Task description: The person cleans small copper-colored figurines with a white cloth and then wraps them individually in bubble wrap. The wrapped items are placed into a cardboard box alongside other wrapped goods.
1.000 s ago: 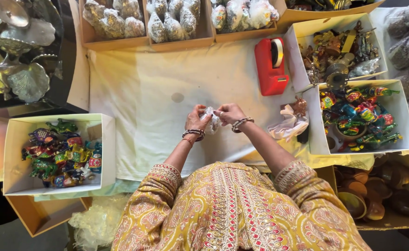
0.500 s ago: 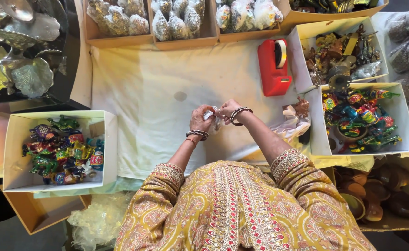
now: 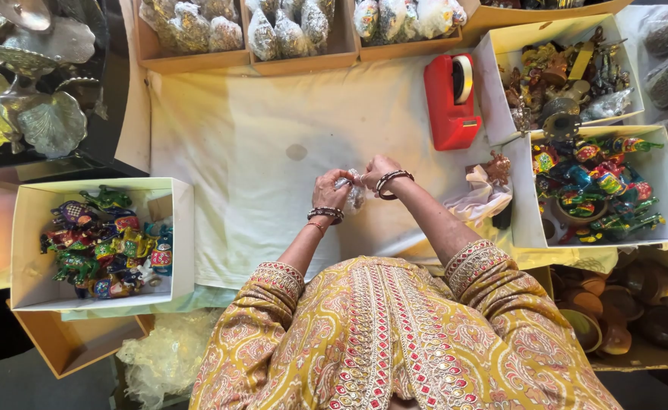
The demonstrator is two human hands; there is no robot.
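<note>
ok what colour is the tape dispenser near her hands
The tape dispenser is red, holding a pale roll of tape; the head view shows it, up and to the side of the right hand.

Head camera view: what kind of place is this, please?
Probably a packing table for small gift items: white boxes of painted figurines, trays of wrapped packets, a red tape dispenser. Both hands hold a small clear wrapper.

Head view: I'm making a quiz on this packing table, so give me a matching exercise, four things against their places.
Things:
1. red tape dispenser
2. small clear packet
3. white box of painted figurines
4. silver leaf-shaped dishes

Places:
A. held between the left hand and right hand
B. top left corner, off the cloth
C. on the cloth, right of centre, by the open boxes
D. left of the person's elbow

Pairs: 1-C, 2-A, 3-D, 4-B
</note>
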